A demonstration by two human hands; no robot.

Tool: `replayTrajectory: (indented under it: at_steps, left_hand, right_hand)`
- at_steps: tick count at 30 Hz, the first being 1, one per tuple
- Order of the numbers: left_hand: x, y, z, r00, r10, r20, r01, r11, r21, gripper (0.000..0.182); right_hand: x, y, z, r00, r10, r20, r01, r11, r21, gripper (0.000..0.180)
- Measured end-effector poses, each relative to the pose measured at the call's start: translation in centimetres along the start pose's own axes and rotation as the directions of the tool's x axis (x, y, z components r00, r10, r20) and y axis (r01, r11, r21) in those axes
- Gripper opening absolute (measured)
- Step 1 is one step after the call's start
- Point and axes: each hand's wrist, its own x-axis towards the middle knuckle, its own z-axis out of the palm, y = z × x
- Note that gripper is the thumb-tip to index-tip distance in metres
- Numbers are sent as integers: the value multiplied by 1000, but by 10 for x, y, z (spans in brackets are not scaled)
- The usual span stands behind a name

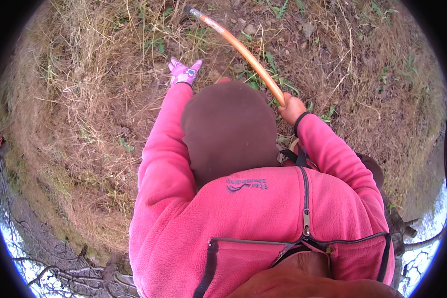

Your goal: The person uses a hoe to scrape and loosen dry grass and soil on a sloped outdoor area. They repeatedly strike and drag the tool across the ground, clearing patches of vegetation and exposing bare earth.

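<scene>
My left hand (185,72), in a pink and purple floral glove, reaches out over dry grass with its fingers apart and nothing visible in it. My bare right hand (293,108) is closed around the near end of a long orange tool handle (251,57). That handle, bent in the fisheye view, runs up and to the left. Its far end has a pale worn stretch, a silvery band and a dark tip at the ground; what kind of tool it is cannot be told. My knee in brown trousers (229,126) lies between my two arms.
Dry grass (97,74), leaf litter and small green weeds (271,61) cover the ground around me. A stone (308,29) lies beyond the handle at the upper right. Bare branches (74,273) show at the lower left rim. A small reddish thing shows just past my knee.
</scene>
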Motion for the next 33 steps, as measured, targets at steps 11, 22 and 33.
replayTrajectory:
  at_steps: [11, 22, 33]
  left_hand:
    - [76, 31, 19, 976, -91, 196, 63, 987, 145, 58]
    - [74, 42, -90, 967, 193, 164, -252, 807, 534, 28]
    - [-61, 189, -65, 590, 724, 358, -780, 394, 486, 23]
  right_hand:
    - [-2, 0, -6, 998, 44, 54, -47, 998, 50, 30]
    - [-25, 55, -52, 999, 23, -42, -31, 980, -196, 28]
    - [-248, 152, -72, 932, 174, -317, -158, 985, 75, 11]
